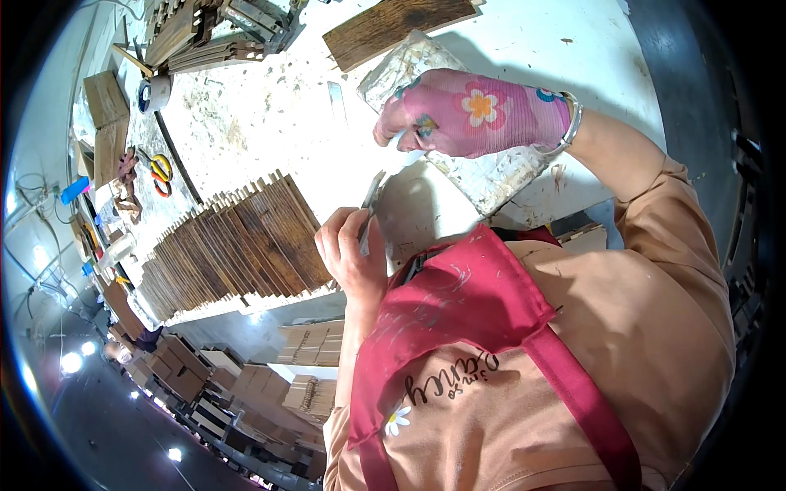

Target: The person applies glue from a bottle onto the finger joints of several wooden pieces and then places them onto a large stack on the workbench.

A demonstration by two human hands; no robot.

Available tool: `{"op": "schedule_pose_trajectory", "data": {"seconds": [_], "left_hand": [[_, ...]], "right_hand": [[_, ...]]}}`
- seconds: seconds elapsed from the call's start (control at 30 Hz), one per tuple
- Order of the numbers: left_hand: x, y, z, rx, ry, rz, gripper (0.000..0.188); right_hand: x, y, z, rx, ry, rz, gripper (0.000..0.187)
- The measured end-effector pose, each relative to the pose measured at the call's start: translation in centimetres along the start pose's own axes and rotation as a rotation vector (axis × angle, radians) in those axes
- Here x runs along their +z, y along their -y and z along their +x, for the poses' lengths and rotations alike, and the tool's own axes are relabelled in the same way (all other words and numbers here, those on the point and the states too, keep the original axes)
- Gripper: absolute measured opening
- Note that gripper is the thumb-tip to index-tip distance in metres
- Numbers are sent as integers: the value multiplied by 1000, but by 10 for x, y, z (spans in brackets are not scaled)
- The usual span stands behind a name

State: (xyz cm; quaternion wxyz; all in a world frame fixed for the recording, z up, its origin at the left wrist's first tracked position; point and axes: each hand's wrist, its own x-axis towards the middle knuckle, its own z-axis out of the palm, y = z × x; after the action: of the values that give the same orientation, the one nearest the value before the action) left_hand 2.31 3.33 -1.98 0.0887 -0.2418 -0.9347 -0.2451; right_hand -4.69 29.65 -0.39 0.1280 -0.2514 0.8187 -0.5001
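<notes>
My left hand [354,254] is bare, its fingers closed around a slim, grey, blade-like tool [374,192]. The tool's tip points up toward my other hand. In a pink glove with flower prints, my right hand [475,114] has its fingers bent in a pinch. At its fingertips is a small white, shiny piece [402,157] whose kind is unclear in the glare. Under the gloved hand lies a worn, stained, pale block [491,176]. A thin metal strip [336,102] rests on the white worktable [246,94] beyond my left hand.
A long row of dark brown wooden slats [237,241] stands along the table's left side. Near it are scissors [160,173] with yellow and red handles and a tape roll [154,94]. One dark plank [397,31] lies at the back. Cardboard boxes [311,342] are stacked below the table.
</notes>
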Motion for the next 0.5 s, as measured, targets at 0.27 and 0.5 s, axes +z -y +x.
{"op": "schedule_pose_trajectory", "data": {"seconds": [0.27, 0.5], "left_hand": [[-1, -1, 1, 11, 8, 1, 32], [-5, -1, -3, 2, 39, -60, 36]], "right_hand": [[-1, 4, 0, 27, 10, 0, 18], [-13, 2, 3, 160, -3, 342, 33]]}}
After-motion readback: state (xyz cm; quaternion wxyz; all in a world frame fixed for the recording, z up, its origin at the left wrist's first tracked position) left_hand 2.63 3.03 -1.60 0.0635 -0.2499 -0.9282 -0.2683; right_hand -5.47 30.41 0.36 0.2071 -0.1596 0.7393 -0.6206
